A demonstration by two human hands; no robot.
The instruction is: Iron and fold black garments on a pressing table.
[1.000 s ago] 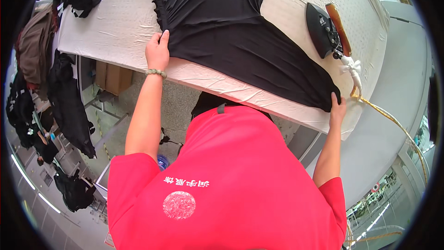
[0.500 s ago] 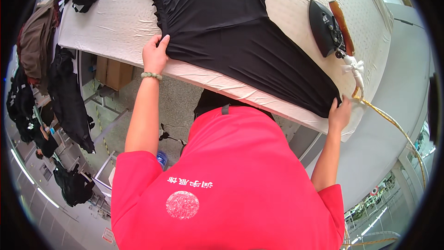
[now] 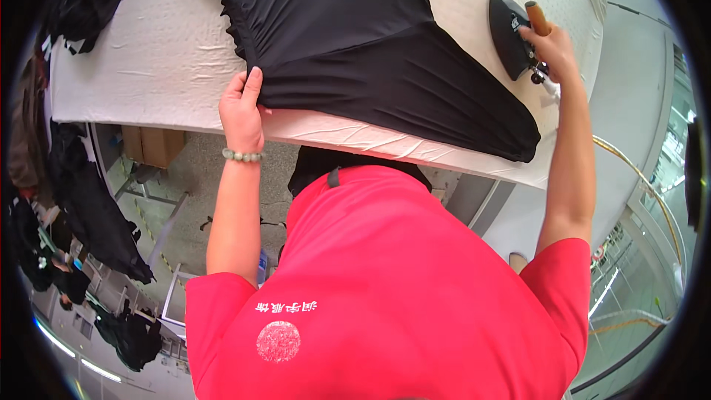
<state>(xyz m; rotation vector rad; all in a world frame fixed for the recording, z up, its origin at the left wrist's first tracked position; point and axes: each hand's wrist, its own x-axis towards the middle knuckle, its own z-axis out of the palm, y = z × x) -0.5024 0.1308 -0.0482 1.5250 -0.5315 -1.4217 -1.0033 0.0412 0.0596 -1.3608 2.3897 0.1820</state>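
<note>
A black garment [image 3: 337, 52] lies spread over the pale padded ironing table [image 3: 148, 67], one narrow part stretching toward the near right corner. My left hand [image 3: 243, 107], with a beaded bracelet at the wrist, pinches the garment's near left edge, below a ruffled seam. Over on the right, my right hand [image 3: 552, 48] is wrapped round the brown handle of a steam iron [image 3: 509, 33]. The iron's dark soleplate rests on the table cover, apart from the cloth. My palm hides part of the handle and the iron's rear.
Another black garment [image 3: 92, 0] lies at the table's far left. Dark clothes [image 3: 89, 207] hang beyond the left edge. Under the table stands a cardboard box [image 3: 152, 146]. A yellowish hose [image 3: 629, 163] runs down the right side. Other people work at the far lower left.
My right hand has let go of the garment's right end and moved up onto the iron's handle. My left hand keeps its pinch on the cloth. The whole view has shifted slightly.
</note>
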